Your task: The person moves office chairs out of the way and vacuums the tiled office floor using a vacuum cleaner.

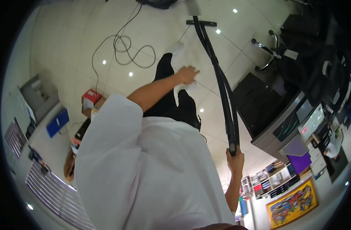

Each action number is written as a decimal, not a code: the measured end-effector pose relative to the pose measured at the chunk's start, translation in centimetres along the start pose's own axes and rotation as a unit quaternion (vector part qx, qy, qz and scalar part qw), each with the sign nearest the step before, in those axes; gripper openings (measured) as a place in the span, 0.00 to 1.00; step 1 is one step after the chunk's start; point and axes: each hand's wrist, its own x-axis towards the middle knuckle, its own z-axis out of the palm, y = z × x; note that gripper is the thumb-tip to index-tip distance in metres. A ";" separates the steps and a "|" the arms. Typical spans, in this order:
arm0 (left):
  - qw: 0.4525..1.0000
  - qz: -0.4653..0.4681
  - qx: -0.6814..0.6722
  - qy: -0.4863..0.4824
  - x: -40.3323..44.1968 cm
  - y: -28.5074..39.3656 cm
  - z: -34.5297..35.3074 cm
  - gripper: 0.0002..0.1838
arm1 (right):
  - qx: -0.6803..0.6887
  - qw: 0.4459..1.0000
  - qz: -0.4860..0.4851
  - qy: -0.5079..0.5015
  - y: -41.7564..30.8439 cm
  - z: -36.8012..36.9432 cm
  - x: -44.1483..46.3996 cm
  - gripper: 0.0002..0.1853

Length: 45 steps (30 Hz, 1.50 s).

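My right hand (pixel 235 158) is closed round the handle end of a black vacuum cleaner wand (pixel 217 69), at the right of my body. The wand and a hose beside it run up the view to a flat black floor head (pixel 201 23) on the tiles. My left hand (pixel 187 74) hangs in front of my legs, loosely bent, with fingers apart and nothing seen in it. Part of a dark machine (pixel 156 3) shows at the top edge, and a dark cord (pixel 123 50) lies looped on the floor.
At right are an office chair (pixel 275 53), a dark desk (pixel 275 147) with a screen, and a co-worker (pixel 332 147) farther off. Shelves and a framed painting (pixel 292 203) show lower right. A red box (pixel 92 96) and a blue binder (pixel 57 122) are at left.
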 end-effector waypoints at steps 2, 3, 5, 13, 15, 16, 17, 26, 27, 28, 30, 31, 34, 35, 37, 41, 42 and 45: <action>0.998 0.011 -0.056 -0.005 -2.3 5.7 4.2 0.51 | -0.016 1.000 -0.021 0.006 3.6 0.2 -2.6 0.14; 0.995 0.019 -0.096 0.004 -3.3 8.3 4.9 0.57 | 0.050 0.999 0.003 0.012 4.4 0.4 -3.9 0.14; 0.987 0.053 -0.111 0.104 -4.8 12.9 5.2 0.66 | 0.187 0.978 0.093 -0.023 4.6 0.7 -5.8 0.12; 0.881 0.261 -0.024 0.394 -4.3 22.9 -0.3 0.38 | 0.245 0.959 0.075 0.117 5.3 3.4 -14.1 0.13; 0.867 0.286 -0.004 0.408 -5.8 25.7 -3.3 0.32 | 0.251 0.953 0.091 0.142 6.5 3.6 -15.9 0.13; 0.854 0.302 0.013 0.424 -7.0 27.1 -4.8 0.25 | 0.250 0.951 0.095 0.152 7.1 3.8 -16.7 0.13; 0.851 0.308 0.016 0.426 -8.2 28.2 -5.5 0.25 | 0.253 0.949 0.095 0.160 8.0 4.3 -17.6 0.13; 0.802 0.257 0.090 0.531 -20.2 28.7 -6.3 0.10 | 0.151 0.966 -0.079 0.194 18.2 9.2 -18.8 0.15; 0.789 0.238 0.091 0.558 -22.3 28.3 -6.2 0.10 | 0.128 0.966 -0.110 0.195 19.0 9.4 -18.7 0.15; 0.794 0.231 0.091 0.555 -24.0 27.7 -5.5 0.10 | 0.129 0.967 -0.112 0.187 18.7 8.9 -18.7 0.15; 0.790 0.147 0.092 0.588 -26.9 26.4 -4.3 0.10 | 0.113 0.949 -0.237 0.172 16.9 7.1 -17.5 0.15; 0.792 0.118 0.091 0.591 -28.0 25.7 -3.3 0.11 | 0.110 0.950 -0.251 0.147 17.8 7.1 -16.3 0.17; 0.847 0.079 0.106 0.515 -30.6 22.4 -0.2 0.13 | 0.091 0.944 -0.301 0.097 15.5 6.0 -13.4 0.16; 0.863 0.081 0.117 0.485 -30.6 21.4 1.3 0.16 | 0.089 0.943 -0.306 0.090 13.5 5.8 -12.9 0.17; 0.879 0.075 0.122 0.455 -30.0 19.9 4.5 0.18 | 0.056 0.950 -0.301 0.067 11.3 6.1 -11.6 0.17; 0.920 0.055 0.036 0.387 -25.0 17.5 9.1 0.17 | -0.024 0.957 -0.281 0.060 8.9 6.3 -10.3 0.19; 0.930 0.064 0.036 0.361 -22.8 17.1 10.2 0.17 | -0.043 0.962 -0.259 0.070 8.8 6.3 -10.4 0.20; 0.924 0.112 0.000 0.365 -17.2 18.5 13.1 0.16 | -0.071 0.978 -0.187 0.055 9.2 6.6 -12.1 0.19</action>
